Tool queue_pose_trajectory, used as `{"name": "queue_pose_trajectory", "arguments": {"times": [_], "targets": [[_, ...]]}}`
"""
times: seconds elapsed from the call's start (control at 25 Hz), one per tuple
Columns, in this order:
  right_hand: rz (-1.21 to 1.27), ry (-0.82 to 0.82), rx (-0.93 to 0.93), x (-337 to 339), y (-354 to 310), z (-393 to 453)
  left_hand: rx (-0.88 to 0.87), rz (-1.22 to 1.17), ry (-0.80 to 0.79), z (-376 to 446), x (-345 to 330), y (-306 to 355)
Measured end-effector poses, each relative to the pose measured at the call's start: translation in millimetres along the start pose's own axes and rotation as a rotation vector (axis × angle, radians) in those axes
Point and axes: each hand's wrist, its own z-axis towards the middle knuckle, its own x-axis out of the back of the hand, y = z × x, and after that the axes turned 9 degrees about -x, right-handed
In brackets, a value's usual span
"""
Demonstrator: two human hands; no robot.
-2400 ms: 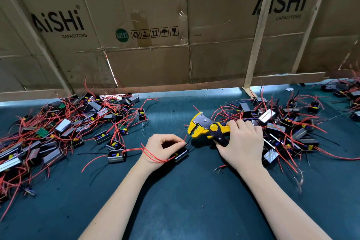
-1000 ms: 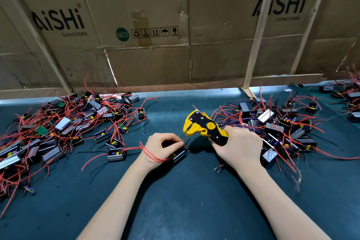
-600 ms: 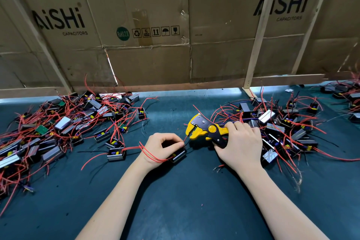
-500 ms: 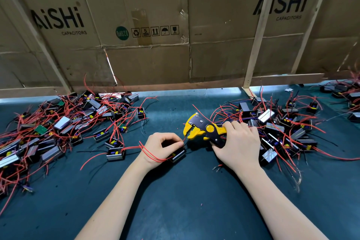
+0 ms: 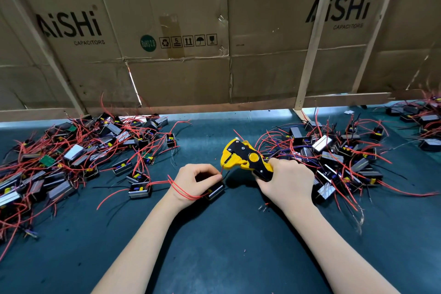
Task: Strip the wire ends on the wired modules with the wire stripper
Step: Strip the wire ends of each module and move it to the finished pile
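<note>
My right hand (image 5: 288,182) grips the handles of a yellow and black wire stripper (image 5: 241,156), whose jaws point left and sit at the end of a red wire. My left hand (image 5: 193,181) pinches that red wire between thumb and forefinger just left of the jaws. Under the left hand lies a small black wired module (image 5: 216,192), partly hidden by the fingers. More of its red wires loop over my left wrist.
A large heap of wired modules with red wires (image 5: 71,155) covers the dark green mat at the left. A second heap (image 5: 338,160) lies at the right, close to my right hand. Cardboard sheets (image 5: 181,31) on wooden battens wall off the back.
The wire stripper's handles went from spread to squeezed, and the tool lifted and tilted a little. My left hand and the module stayed where they were.
</note>
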Motion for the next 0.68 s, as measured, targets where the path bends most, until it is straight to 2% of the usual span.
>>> {"name": "queue_pose_trajectory", "arguments": {"times": [0.16,0.24,0.32,0.4,0.48,0.6,0.68], "targets": [[-0.010,0.068,0.026,-3,4,-1,-0.007,0.021,0.019,0,1,-1],[-0.009,0.066,0.001,-4,7,-1,-0.012,0.063,0.112,-1,4,-1],[0.004,0.059,-0.016,-6,9,-1,-0.041,0.148,0.279,0,10,4],[0.021,0.052,-0.021,-6,9,-1,-0.115,0.233,0.397,8,16,19],[0.037,0.049,-0.013,-6,7,-1,-0.256,0.301,0.408,27,13,44],[0.065,0.042,0.006,-5,6,-2,-0.385,0.102,0.437,69,-17,95],[0.105,0.049,0.006,-4,5,-4,-0.328,-0.083,0.421,90,-48,127]]}}
